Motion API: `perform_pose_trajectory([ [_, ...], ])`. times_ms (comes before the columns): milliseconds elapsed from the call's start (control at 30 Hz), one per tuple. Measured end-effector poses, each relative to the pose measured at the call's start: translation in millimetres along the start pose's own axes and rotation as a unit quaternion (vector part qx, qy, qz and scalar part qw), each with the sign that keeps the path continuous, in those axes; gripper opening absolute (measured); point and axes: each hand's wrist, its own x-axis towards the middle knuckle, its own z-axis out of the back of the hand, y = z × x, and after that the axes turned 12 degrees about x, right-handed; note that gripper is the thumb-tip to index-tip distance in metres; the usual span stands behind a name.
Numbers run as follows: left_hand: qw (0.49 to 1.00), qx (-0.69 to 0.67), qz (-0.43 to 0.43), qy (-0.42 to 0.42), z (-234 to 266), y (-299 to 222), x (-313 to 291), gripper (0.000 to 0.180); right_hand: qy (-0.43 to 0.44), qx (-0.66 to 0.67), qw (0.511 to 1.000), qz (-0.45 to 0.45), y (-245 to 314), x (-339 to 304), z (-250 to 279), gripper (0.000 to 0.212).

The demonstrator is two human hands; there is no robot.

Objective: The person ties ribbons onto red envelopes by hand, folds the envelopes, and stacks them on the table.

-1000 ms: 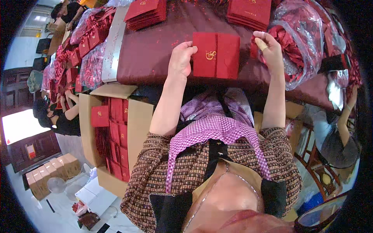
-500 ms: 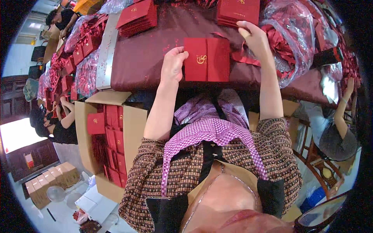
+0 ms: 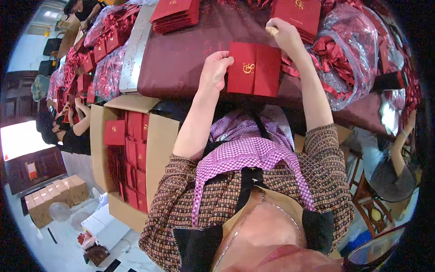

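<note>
While the left hand (image 3: 215,71) pinches the red card (image 3: 263,69), keep it level; whether the curled right hand (image 3: 286,40) grips anything is unclear.

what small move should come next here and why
Probably bring the right hand down to the free right edge of the red card, to steady it. The left hand grips only the card's left edge, while the right hand is up beyond the card's upper right corner. Whether the right hand's fingers pinch anything is hard to tell.
</note>
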Motion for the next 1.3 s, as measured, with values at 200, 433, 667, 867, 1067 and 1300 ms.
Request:
perform_pose_trajectory([
  [200,1.000,-0.013,0.008,-0.012,0,-7,-2,0.021,0.037,0.183,0.982,0.043,77,-44,-19,0.013],
  [433,0.995,-0.062,0.048,0.067,5,-1,-1,0.023,-0.026,0.113,0.992,0.045,45,-66,-51,0.010],
  [667,0.991,-0.077,0.043,0.105,6,1,1,0.022,-0.027,0.221,0.975,-0.028,35,-69,-56,0.012],
  [867,0.990,-0.083,0.049,0.102,7,3,2,0.021,-0.046,0.214,0.974,-0.058,42,-71,-59,0.013],
  [1067,0.991,-0.072,0.056,0.098,6,-2,-3,0.021,-0.062,0.244,0.966,-0.066,43,-74,-60,0.013],
  [1300,0.992,-0.076,0.041,0.093,3,0,-4,0.023,-0.078,0.215,0.973,-0.016,38,-76,-65,0.011],
])
